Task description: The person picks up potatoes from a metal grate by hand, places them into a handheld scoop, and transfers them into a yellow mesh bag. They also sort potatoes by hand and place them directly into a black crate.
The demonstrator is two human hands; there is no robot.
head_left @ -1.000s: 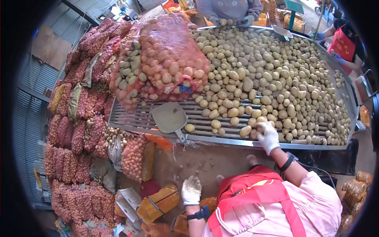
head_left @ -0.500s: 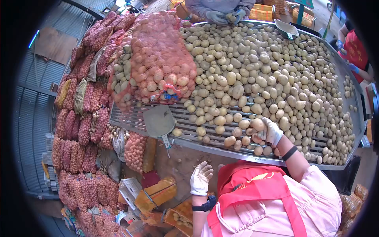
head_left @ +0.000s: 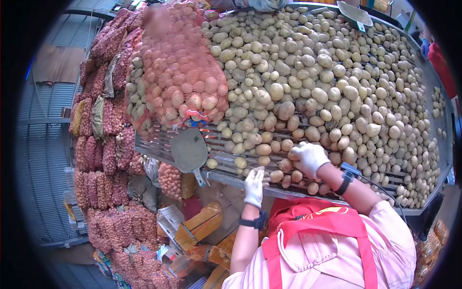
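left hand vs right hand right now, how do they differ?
The left hand is at the grate table's near edge, fingers extended, holding nothing visible. The right hand reaches farther in, curled over the loose potatoes; whether it grips one is unclear. Both wear white gloves and black wristbands.

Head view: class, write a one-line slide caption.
White-gloved left hand and right hand reach among potatoes on a slatted sorting table.

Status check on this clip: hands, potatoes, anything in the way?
Left hand open at the table's near edge. Right hand cupped over potatoes; grip unclear. Scoop lies left, clear of both hands.
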